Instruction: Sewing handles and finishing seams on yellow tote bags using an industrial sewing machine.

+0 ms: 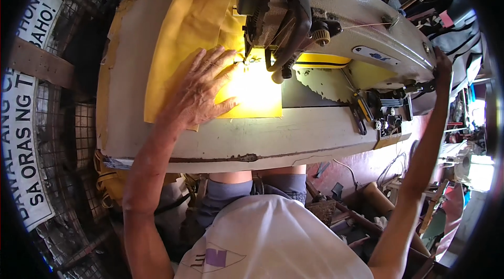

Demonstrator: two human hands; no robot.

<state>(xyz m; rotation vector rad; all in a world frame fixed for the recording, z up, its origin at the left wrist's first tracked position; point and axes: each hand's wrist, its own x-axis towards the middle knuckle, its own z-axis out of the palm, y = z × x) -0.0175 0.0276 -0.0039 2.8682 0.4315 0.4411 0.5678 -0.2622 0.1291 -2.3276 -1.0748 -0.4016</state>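
Observation:
My left hand (202, 90) lies flat on a yellow sheet of fabric (178, 53), fingers spread, just left of the needle area of an industrial sewing machine (346, 1). A bright lamp glare washes out the fabric beside my thumb, so the stitching there cannot be made out. The machine's head and presser area stand over the fabric's right part. My right arm reaches far out to the right, and my right hand (443, 64) is at the right end of the machine. Its fingers are small and partly hidden, so their grip is unclear.
On the pale worktable (226, 140), a yellow-and-black screwdriver (362, 107) lies near a bobbin-winder-like metal part (390, 121). Another yellow piece with a black stripe (323, 60) sits under the machine arm. A wire mesh with a lettered sign (31, 137) stands at the left.

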